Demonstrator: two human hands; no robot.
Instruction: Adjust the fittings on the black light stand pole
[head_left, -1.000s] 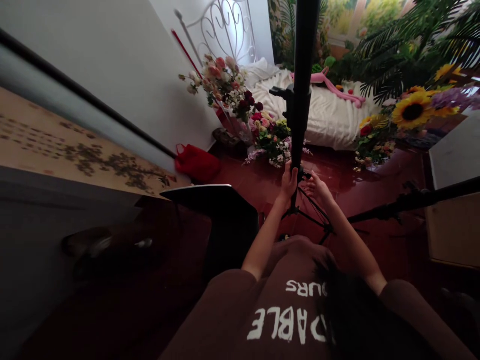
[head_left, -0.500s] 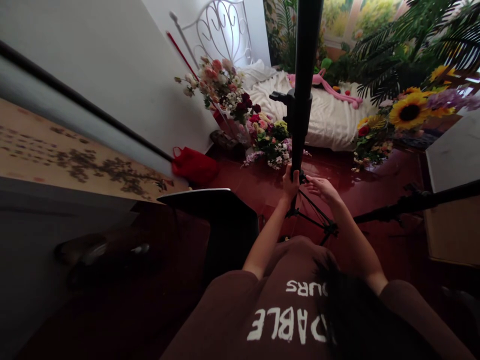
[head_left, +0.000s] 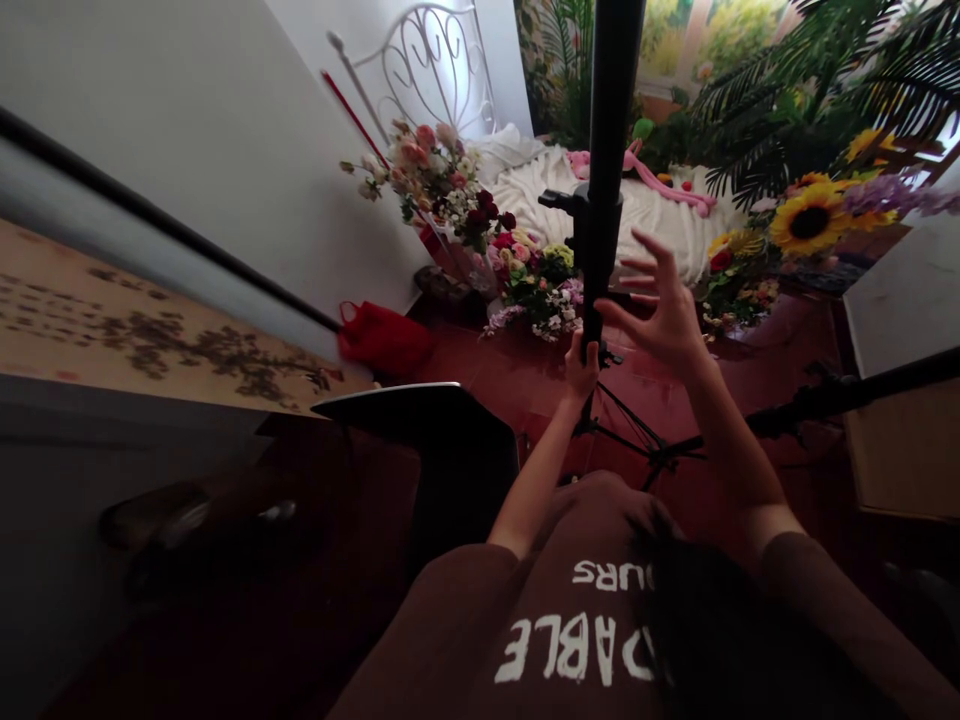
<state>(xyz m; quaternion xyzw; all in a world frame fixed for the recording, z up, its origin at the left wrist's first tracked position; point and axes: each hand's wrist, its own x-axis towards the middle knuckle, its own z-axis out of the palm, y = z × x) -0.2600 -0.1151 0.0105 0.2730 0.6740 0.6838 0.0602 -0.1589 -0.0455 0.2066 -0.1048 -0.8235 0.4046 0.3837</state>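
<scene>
A black tripod stand (head_left: pixel 609 130) rises upright in front of me, its spread leg braces (head_left: pixel 630 425) low over the floor. My left hand (head_left: pixel 580 368) is wrapped round the lower part of its column. To the right of the column, my right hand (head_left: pixel 664 310) is raised with its fingers spread and nothing in them. Its thumb tip is close to the column; whether they touch I cannot tell. A clamp knob (head_left: pixel 556 200) juts out to the left of the column, higher up than both hands.
A black chair-like panel (head_left: pixel 465 450) stands left of my arm. Flowers (head_left: pixel 525 270) and a cream-covered bed (head_left: pixel 667 230) lie beyond the stand. Another black pole (head_left: pixel 862 385) crosses at right. A red bag (head_left: pixel 382 335) sits by the wall; sunflowers (head_left: pixel 810 222) are at right.
My right hand has moved up and away from the knob low on the column, and its fingers have spread. My left hand stays round the column. The view has shifted slightly.
</scene>
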